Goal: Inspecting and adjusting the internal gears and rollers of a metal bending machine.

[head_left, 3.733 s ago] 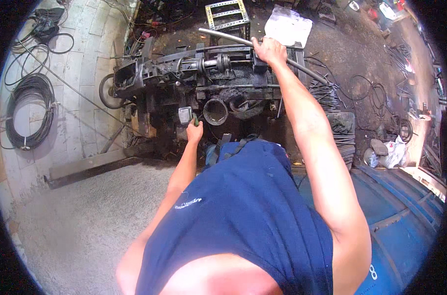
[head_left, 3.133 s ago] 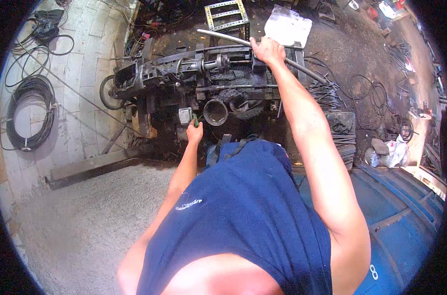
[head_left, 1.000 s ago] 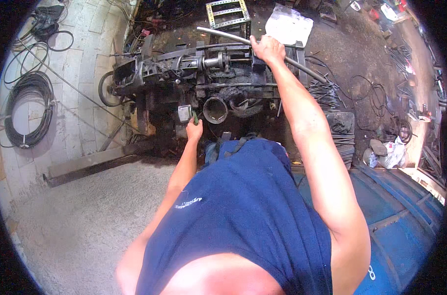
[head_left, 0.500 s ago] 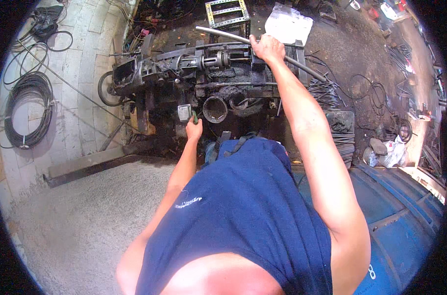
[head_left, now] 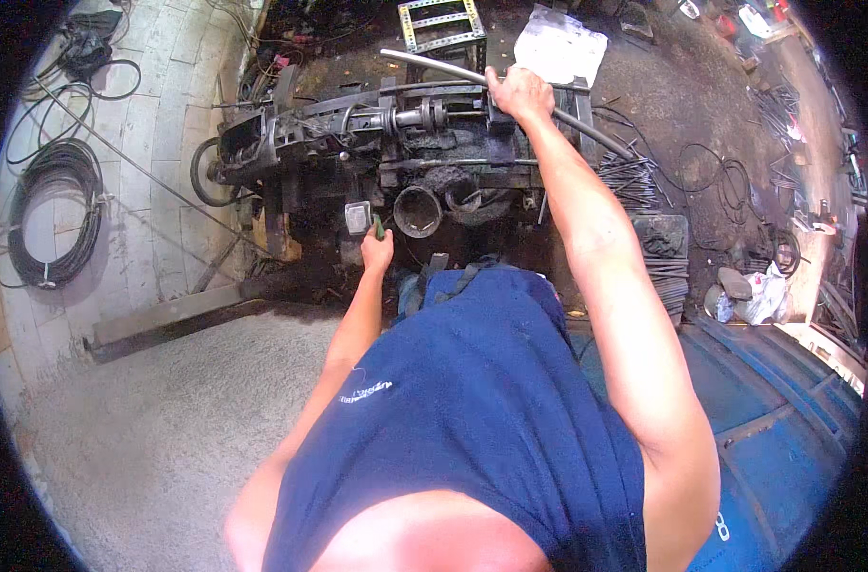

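My right hand (head_left: pixel 522 93) is closed around a long grey metal pipe (head_left: pixel 424 63), which slants down to the right across the top of a dark, greasy machine (head_left: pixel 329 129). In the middle of this machine is a round, chuck-like metal part (head_left: pixel 421 116) on a shaft. My left hand (head_left: pixel 378 250) is closed at the near side, its fingers on a small green piece (head_left: pixel 379 227) that I cannot make out fully. Just beyond that hand is a small pale grey box (head_left: pixel 358 217). Right of it opens a round metal tube end (head_left: pixel 418 212).
A coil of black cable (head_left: pixel 54 214) lies at the left. Metal rods (head_left: pixel 634 181) are piled right of the machine, above stacked bars (head_left: pixel 665 286). A yellow-and-grey frame (head_left: pixel 444 27) and white sheet (head_left: pixel 560 48) are behind. A blue metal surface (head_left: pixel 768 448) is at lower right.
Both hands and the pipe stay in place. The round chuck-like part on the machine's shaft looks different, with its slots less distinct now.
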Available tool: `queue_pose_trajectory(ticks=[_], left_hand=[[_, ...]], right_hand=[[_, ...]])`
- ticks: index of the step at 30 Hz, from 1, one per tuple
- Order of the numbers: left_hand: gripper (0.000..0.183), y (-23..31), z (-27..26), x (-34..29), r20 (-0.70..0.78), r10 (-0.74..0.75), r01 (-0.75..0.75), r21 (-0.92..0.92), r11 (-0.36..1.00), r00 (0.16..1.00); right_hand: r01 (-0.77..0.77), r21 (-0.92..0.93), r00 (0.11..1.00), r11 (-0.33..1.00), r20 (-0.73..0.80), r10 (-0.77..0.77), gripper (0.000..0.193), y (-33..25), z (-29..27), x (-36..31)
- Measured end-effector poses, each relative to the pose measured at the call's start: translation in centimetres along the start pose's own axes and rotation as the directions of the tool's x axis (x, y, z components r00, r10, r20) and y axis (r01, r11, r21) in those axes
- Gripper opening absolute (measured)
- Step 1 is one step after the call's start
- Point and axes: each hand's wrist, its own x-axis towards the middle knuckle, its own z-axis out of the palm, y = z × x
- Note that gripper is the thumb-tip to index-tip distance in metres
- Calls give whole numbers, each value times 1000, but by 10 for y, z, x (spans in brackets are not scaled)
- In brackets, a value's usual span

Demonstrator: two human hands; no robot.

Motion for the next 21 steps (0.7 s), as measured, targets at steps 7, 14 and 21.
queue_pose_trajectory(ticks=[7, 14, 21], left_hand=[[54, 2, -1, 0, 26, -27, 28, -11, 1000, 999], [55, 7, -4, -2, 20, -20, 20, -8, 1000, 1000], [54, -3, 1, 2, 7, 14, -14, 1, 1000, 1000]], right_hand=[[5, 3, 1000, 1000, 21, -5, 64, -3, 0, 2], [36, -14, 999, 999, -9, -36, 66, -1, 6, 5], [16, 26, 1000, 1000, -19, -16, 66, -3, 0, -2]])
